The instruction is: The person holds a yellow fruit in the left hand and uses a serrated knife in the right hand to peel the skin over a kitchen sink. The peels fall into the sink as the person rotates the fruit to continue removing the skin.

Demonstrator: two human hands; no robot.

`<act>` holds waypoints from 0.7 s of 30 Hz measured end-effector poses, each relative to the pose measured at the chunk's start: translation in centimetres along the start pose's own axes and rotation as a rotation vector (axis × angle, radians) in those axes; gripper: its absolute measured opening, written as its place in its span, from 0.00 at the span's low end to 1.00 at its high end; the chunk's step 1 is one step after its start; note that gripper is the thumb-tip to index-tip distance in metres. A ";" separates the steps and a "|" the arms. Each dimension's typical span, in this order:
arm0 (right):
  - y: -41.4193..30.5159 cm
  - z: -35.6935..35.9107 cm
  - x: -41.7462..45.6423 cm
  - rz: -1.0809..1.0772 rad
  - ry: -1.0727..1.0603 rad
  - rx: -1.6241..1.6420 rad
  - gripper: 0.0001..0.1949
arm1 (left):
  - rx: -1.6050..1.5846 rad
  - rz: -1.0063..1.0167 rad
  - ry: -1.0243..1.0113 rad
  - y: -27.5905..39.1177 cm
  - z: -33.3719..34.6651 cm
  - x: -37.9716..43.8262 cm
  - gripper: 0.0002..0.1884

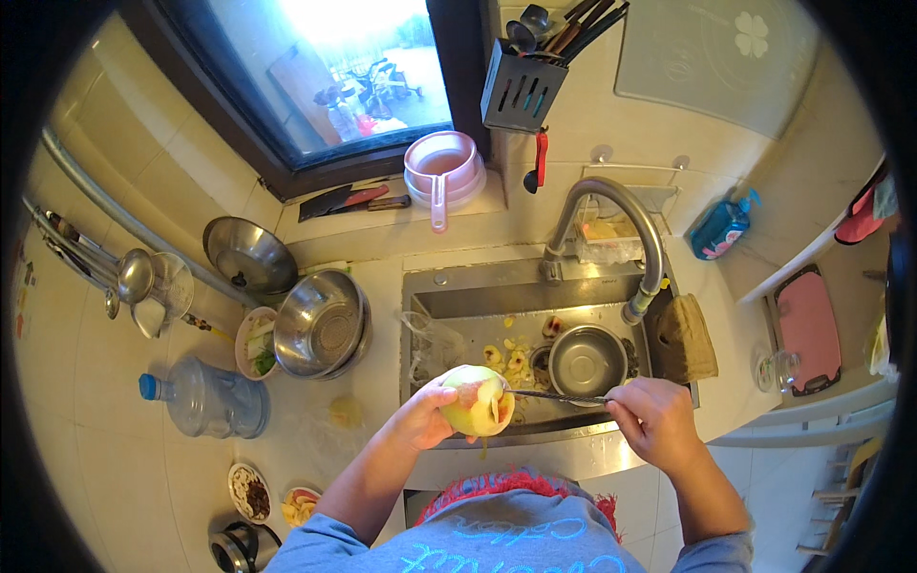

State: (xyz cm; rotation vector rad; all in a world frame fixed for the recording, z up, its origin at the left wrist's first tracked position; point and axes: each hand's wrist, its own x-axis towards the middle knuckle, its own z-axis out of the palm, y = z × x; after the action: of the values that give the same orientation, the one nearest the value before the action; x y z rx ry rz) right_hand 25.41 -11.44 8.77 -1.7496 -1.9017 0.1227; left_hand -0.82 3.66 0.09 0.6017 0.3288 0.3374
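My left hand holds a round, yellow-green fruit above the front edge of the steel sink. A hollow with reddish flesh is cut into the fruit's right side. In my right hand is a thin metal utensil with a twisted stem, pointing left. Its tip meets the fruit at the cut; the shape of that end is hidden. Below, in the sink, fruit scraps lie beside a steel bowl. A clear plastic bag rests at the sink's left side.
A curved faucet arches over the sink's right part. Steel basins and a water jug stand on the left counter, near a dish of cut fruit. Knives lie on the sill. A brown cloth drapes the sink's right edge.
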 end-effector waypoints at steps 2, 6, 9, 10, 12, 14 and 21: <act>0.0 -0.9 0.8 -0.048 -0.015 -0.036 0.05 | -0.001 -0.023 -0.032 0.1 0.0 0.0 0.34; 0.2 -1.6 1.3 -0.116 -0.042 -0.088 0.06 | 0.004 -0.078 -0.073 0.1 -0.3 -0.1 0.34; 0.1 -2.0 1.8 -0.156 -0.059 -0.101 0.06 | 0.027 -0.094 -0.049 0.3 0.1 -0.2 0.35; 0.1 -2.0 2.0 -0.166 -0.061 -0.105 0.06 | 0.044 -0.100 -0.047 0.5 0.3 -0.2 0.35; -0.2 -2.0 2.1 -0.184 -0.061 -0.125 0.07 | 0.079 -0.112 -0.042 0.9 0.7 -0.1 0.35; -0.1 -1.9 2.2 -0.196 -0.100 -0.126 0.07 | 0.144 -0.074 0.034 0.4 0.5 -0.1 0.36; 0.2 -0.7 1.4 -0.031 -0.252 0.058 0.08 | 0.162 -0.043 0.085 0.7 1.4 0.0 0.36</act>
State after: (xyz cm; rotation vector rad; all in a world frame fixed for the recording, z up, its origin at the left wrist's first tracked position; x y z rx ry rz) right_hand 25.91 -10.34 9.77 -1.7325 -2.0775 0.3993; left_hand -0.41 3.51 1.57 0.7390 0.4536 0.2972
